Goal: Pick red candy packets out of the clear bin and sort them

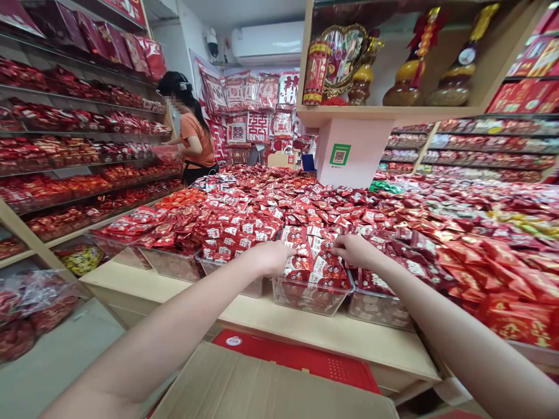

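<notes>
A clear plastic bin filled with rows of small red-and-white packets stands at the front edge of the display. At its left side is my left hand, curled, its fingertips against the packets and mostly hidden behind the back of the hand. My right hand reaches in from the right, its fingers bent and pinched at the edge of a packet in the same bin. Beside it on the left is another bin of red packets, and on the right one of dark red packets.
Heaps of red packets cover the wide display. A pale wooden ledge runs in front, with a cardboard box below. A person in an orange top stands by the left shelves. A wooden display case overhangs the back.
</notes>
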Tool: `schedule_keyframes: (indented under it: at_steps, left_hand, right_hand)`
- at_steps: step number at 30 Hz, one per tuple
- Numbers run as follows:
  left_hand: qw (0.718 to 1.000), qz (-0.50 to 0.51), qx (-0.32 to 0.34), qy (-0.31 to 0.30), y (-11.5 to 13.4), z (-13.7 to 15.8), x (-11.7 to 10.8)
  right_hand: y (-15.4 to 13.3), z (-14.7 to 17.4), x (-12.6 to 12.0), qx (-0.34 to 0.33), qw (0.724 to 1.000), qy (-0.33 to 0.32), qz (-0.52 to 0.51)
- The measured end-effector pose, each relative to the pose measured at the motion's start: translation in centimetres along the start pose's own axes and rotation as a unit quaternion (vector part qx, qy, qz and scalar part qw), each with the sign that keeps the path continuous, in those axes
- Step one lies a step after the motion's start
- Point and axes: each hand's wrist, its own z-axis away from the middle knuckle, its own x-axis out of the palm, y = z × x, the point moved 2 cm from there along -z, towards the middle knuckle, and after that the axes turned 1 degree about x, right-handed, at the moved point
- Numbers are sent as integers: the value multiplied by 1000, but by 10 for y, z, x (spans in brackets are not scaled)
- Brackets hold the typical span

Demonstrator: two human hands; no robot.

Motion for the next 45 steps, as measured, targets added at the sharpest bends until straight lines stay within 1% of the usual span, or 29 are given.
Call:
schedule_keyframes:
  at_steps: [3,6,8,10,12,15,17,18,19,20,22,23,25,26,27,28,29,30,31,32,33,34,36,38,41,42,45]
  left_hand:
    - [1000,-20,4,-7,5,2,-4]
    - [997,-71,23,-36,12,6,-8]
    - [993,-99,31,-57,16,8,-11]
    - [993,-97,32,-59,18,11,-15]
    - [996,-68,38,-37,18,15,-20]
    - [998,6,54,7,16,29,-26]
    - [995,84,56,13,16,41,-25]
    - [989,139,52,3,16,47,-22]
    - [978,203,47,-18,17,53,-17]
    - [961,271,42,-44,18,60,-10]
    - [913,396,38,-86,22,70,7]
    - [888,449,38,-90,24,74,16]
    - [836,545,31,-59,27,80,33]
    - [804,593,26,-29,29,81,40]
    - [769,639,20,7,31,82,46]
    - [731,681,20,42,33,81,51]
    - [694,716,22,71,35,80,56]
    - [665,741,26,93,38,79,60]
    - [646,755,30,105,41,77,63]
    - [640,760,34,108,44,75,67]
    - [643,758,36,104,47,73,70]
    - [652,752,37,94,49,72,74]
    - [674,734,38,72,50,72,81]
    - [685,725,39,62,47,72,88]
    - [681,728,20,75,38,73,98]
    - [679,731,9,70,36,73,102]
    - [683,730,-16,25,33,71,113]
  right_hand:
    - [6,3,-4,28,1000,6,-4]
    - [11,2,1,50,999,9,-9]
    - [12,1,6,50,999,10,-18]
    - [11,1,9,45,999,12,-28]
    - [10,3,10,44,998,19,-35]
    - [9,4,7,59,997,36,-44]
    - [8,2,7,70,995,51,-51]
    - [7,0,6,73,994,58,-56]
    - [7,-2,6,73,993,64,-63]
    - [6,-3,5,72,993,68,-71]
    - [3,-3,2,66,991,77,-92]
    - [0,0,0,62,989,85,-105]
    - [-10,15,-5,53,984,110,-127]
    - [-18,26,-7,44,981,119,-149]
    - [-28,40,-6,29,973,115,-196]
    - [-40,54,-3,8,962,98,-257]
    - [-53,68,2,-24,927,59,-369]
    - [-66,82,9,-54,877,14,-476]
    - [-79,93,17,-71,826,-11,-560]
    - [-88,103,25,-73,778,-18,-624]
    - [-95,110,33,-63,745,-17,-664]
    - [-100,114,41,-43,724,-10,-688]
    - [-102,119,54,8,702,-11,-713]
    - [-100,120,63,50,691,-21,-721]
    - [-91,120,68,79,682,16,-727]
    - [-89,120,69,85,677,34,-731]
    - [-83,121,74,99,662,64,-740]
